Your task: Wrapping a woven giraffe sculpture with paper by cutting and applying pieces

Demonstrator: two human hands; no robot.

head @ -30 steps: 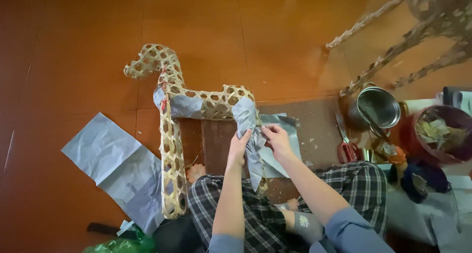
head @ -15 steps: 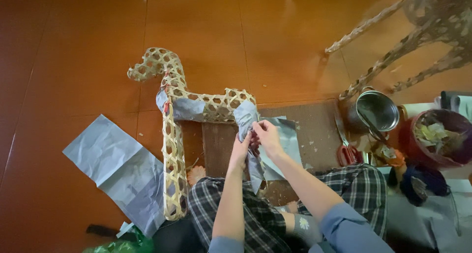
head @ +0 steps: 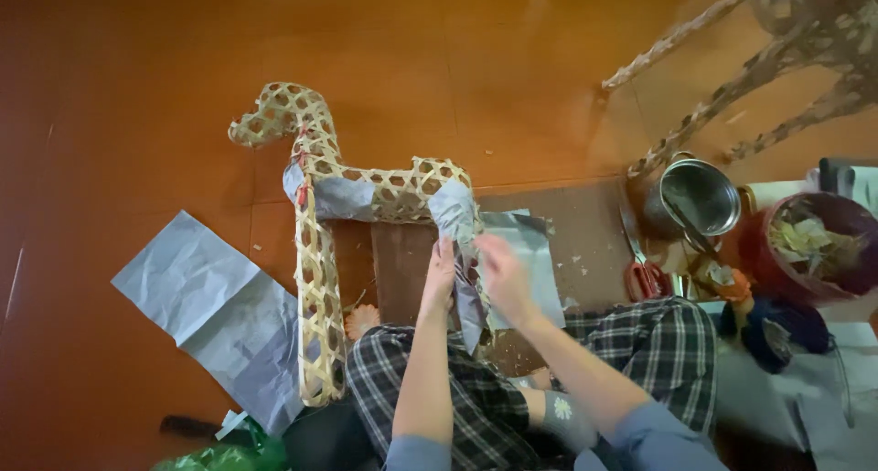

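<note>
A woven bamboo frame [head: 315, 251] shaped like a long-necked animal lies flat on the orange floor [head: 137, 87], its rear leg running down toward the person's checked trousers [head: 457, 407]. On that rear leg a strip of grey paper [head: 457, 224] is wrapped over the lattice. The left hand [head: 441, 268] presses against the strip, fingers laid flat along it. The right hand [head: 498, 274] is blurred; it touches the paper just right of the leg, but whether its fingers pinch or only press cannot be told. Another grey patch [head: 343, 197] covers the frame's chest. Under the leg lies a brown board [head: 585, 233] with a loose grey sheet [head: 530, 261]. Left of the frame lies a large crumpled grey paper [head: 197, 293]. Well right of the frame stand a metal pot [head: 700, 197], red scissors [head: 645, 274] and a dark red bucket [head: 809, 247].
</note>
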